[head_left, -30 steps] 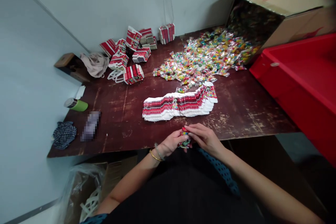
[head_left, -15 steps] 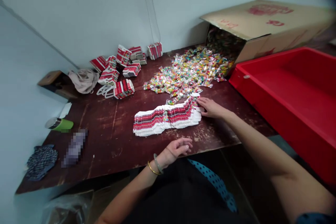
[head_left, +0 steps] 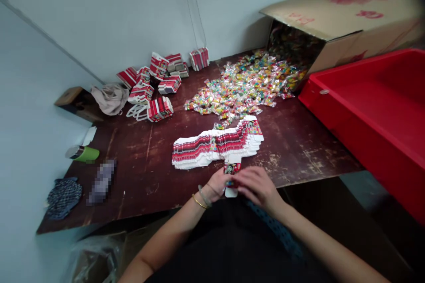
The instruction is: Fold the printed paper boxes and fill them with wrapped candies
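Note:
Near the table's front edge, a small red printed carton [head_left: 231, 168] with white end flaps is between my two hands. My left hand [head_left: 218, 184] grips its left side. My right hand [head_left: 257, 185] closes on the carton from the right, its fingers partly hiding the print. Just beyond lies an overlapping row of flat red and white cartons [head_left: 195, 150], fanned from left to right. Behind that row spreads a heap of wrapped candies [head_left: 229, 93] in clear wrappers of many colours.
A cardboard box [head_left: 338, 13] lies tipped at the back right, its opening towards the candies. The red tray [head_left: 365, 141] stands on the right. Bundled cartons [head_left: 160, 109] sit at the back left, near a cloth bag [head_left: 109, 98]. A green cup [head_left: 86, 154] lies at the left.
My right hand has left the right end of the carton row and come back towards me with one carton. My left hand has taken hold of it too. The view has shifted slightly.

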The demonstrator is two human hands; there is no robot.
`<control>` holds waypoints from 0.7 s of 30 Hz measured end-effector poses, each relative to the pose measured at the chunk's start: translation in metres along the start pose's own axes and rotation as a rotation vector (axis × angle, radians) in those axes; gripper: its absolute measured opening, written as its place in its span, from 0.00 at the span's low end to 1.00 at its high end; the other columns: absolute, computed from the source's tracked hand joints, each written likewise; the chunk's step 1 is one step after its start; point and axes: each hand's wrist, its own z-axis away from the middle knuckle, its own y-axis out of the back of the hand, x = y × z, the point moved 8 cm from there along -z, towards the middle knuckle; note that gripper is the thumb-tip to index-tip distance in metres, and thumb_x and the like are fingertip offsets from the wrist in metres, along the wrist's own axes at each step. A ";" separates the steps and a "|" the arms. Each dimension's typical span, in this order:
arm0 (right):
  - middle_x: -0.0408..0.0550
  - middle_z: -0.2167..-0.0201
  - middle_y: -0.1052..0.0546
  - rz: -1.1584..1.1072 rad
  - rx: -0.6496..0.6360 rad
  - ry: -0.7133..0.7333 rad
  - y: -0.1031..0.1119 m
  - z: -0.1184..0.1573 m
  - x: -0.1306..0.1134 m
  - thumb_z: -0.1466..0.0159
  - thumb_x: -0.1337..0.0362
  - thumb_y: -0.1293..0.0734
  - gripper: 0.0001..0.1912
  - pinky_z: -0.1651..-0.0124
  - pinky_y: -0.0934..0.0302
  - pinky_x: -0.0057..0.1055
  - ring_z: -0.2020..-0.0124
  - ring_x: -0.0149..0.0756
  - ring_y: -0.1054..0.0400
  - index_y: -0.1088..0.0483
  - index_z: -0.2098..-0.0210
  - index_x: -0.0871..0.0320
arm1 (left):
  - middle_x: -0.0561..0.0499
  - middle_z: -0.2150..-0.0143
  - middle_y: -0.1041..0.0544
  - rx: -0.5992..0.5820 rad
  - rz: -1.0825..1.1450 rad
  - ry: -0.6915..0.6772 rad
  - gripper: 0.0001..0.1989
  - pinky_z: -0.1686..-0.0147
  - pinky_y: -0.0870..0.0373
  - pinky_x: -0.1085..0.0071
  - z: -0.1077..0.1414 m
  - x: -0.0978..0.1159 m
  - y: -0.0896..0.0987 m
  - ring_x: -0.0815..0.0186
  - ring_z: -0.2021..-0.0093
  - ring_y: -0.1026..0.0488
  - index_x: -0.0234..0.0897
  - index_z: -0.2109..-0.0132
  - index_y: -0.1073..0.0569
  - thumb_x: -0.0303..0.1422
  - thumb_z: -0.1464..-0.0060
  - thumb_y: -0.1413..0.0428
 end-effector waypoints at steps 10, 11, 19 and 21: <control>0.50 0.43 0.34 -0.569 -0.172 -0.437 -0.022 -0.013 0.011 0.40 0.60 0.29 0.07 0.41 0.44 0.39 0.44 0.42 0.38 0.28 0.70 0.58 | 0.53 0.72 0.27 0.008 -0.180 0.064 0.11 0.67 0.34 0.73 0.046 -0.019 -0.001 0.69 0.71 0.31 0.33 0.64 0.29 0.30 0.58 0.39; 0.50 0.43 0.34 -0.642 -0.260 -0.419 -0.024 -0.013 0.006 0.39 0.60 0.30 0.08 0.42 0.43 0.37 0.45 0.41 0.36 0.28 0.70 0.58 | 0.51 0.70 0.26 -0.083 -0.231 0.089 0.12 0.66 0.33 0.72 0.048 -0.017 -0.007 0.68 0.69 0.30 0.32 0.64 0.28 0.30 0.58 0.38; 0.44 0.66 0.25 -0.602 -0.165 -0.567 -0.010 0.000 0.012 0.36 0.65 0.35 0.06 0.59 0.38 0.30 0.65 0.33 0.31 0.31 0.58 0.56 | 0.53 0.74 0.28 0.163 -0.536 -0.080 0.17 0.70 0.34 0.73 0.039 -0.007 0.003 0.69 0.73 0.33 0.32 0.69 0.29 0.41 0.58 0.35; 0.43 0.65 0.24 -0.646 -0.104 -0.655 -0.009 0.009 0.016 0.38 0.63 0.32 0.14 0.61 0.37 0.31 0.66 0.33 0.30 0.36 0.53 0.54 | 0.51 0.68 0.26 0.234 -0.473 -0.208 0.19 0.66 0.32 0.72 0.046 -0.006 0.006 0.67 0.68 0.29 0.33 0.58 0.30 0.41 0.53 0.37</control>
